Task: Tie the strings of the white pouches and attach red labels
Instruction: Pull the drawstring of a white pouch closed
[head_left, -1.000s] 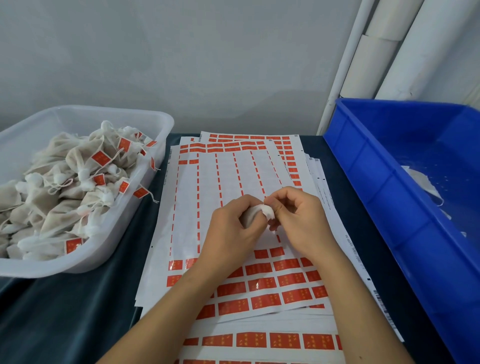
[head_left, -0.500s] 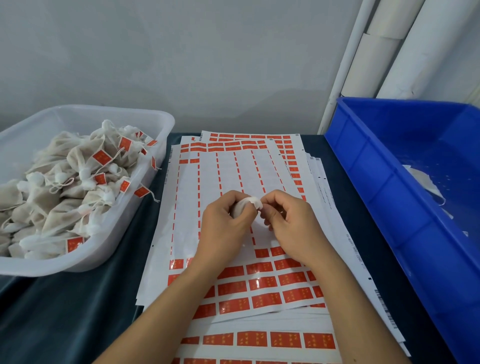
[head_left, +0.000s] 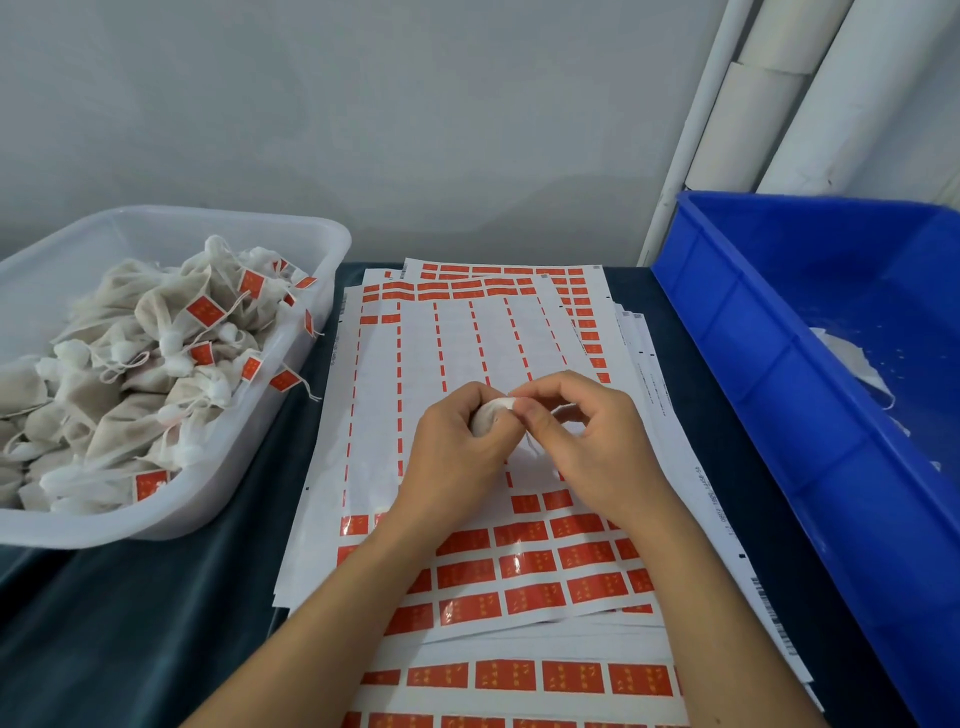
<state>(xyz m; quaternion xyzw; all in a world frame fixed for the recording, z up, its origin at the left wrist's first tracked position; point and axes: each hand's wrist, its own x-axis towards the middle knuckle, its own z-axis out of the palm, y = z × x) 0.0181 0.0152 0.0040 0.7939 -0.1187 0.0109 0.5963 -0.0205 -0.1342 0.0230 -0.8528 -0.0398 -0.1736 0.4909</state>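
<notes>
Over the label sheets (head_left: 467, 332) mid-frame, my hands have crept upward, left hand (head_left: 457, 447) clutching the pouch (head_left: 491, 415), right hand (head_left: 582, 441) pinching its neck, the tie unfinished.

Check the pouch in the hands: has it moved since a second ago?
Yes, slightly. The white pouch, held by the left hand and right hand, shifted up the label sheet, away from the person and a little toward the white tub.

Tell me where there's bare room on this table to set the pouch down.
Free: the dark cloth at front left, between the white tub and the label sheets; also much of the blue bin floor. Crowded: the tub, heaped with labelled pouches, and the centre, where both hands work the pouch.
</notes>
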